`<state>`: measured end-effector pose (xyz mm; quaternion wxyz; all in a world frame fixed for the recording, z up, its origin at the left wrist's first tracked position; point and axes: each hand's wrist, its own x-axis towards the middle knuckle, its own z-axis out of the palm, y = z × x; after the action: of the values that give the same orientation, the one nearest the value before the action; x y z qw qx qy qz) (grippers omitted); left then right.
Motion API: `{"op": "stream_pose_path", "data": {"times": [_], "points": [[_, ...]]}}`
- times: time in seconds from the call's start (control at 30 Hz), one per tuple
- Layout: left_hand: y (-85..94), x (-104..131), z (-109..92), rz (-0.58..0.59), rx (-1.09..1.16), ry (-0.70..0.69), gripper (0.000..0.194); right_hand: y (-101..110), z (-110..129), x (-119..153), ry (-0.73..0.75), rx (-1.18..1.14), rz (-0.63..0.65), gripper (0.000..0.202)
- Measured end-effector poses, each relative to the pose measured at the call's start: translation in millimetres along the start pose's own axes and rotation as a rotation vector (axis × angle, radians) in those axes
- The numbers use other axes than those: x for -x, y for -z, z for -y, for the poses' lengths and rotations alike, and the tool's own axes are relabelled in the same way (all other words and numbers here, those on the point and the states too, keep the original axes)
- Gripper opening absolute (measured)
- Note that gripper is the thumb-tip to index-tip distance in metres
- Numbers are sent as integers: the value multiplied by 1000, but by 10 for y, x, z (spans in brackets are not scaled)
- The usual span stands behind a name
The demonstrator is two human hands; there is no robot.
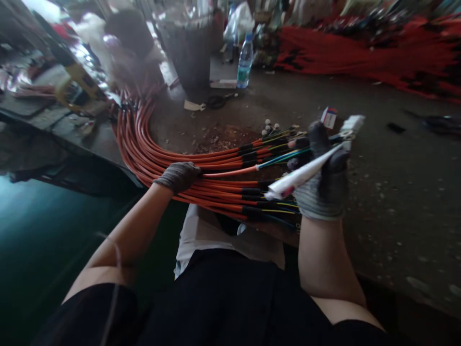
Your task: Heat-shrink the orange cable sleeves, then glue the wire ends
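Observation:
A thick bundle of orange cables point(151, 154) curves across the dark table, with black sleeves and thin coloured wires at the right ends. My left hand point(178, 177), in a grey glove, is closed round one orange cable point(230, 172) in the middle of the bundle. That cable's blue and green wires point(281, 157) run to my right hand point(322, 178), gloved too. Its fingers are wrapped round a white tube point(304, 175), which slants down to the left. Beyond the fingers a white connector point(352, 124) sticks out; its link to the wires is hidden.
A grey bucket point(187, 53) and a water bottle point(245, 61) stand at the back. Scissors point(219, 100) lie before them. Red material point(345, 50) covers the back right. Dark tools point(441, 122) lie at the right. A blurred person point(131, 48) is at the back left.

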<state>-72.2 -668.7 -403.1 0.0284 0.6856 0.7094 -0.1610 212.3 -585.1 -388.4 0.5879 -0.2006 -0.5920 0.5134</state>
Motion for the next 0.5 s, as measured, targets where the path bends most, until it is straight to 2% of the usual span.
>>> {"op": "stream_pose_path", "data": {"times": [0.07,0.17,0.3,0.37,0.43,0.5], "points": [[-58,-5,-37,-66,18,-23,36,-2,-11,-16,10,-137,-64,46],[-13,-60,-221,-222,315,-150,24,6,-58,10,-39,-183,-58,45],[142,-204,-708,-426,876,-308,20,80,-92,111,-179,-199,-75,35],[158,-251,-983,-499,995,-320,27,231,-65,183,-270,-245,-91,34],[106,-287,-1181,-485,954,-304,46,459,8,256,-290,-250,-178,34],[29,-363,-1263,-368,844,-287,52,674,110,312,-222,-221,-303,27]]}}
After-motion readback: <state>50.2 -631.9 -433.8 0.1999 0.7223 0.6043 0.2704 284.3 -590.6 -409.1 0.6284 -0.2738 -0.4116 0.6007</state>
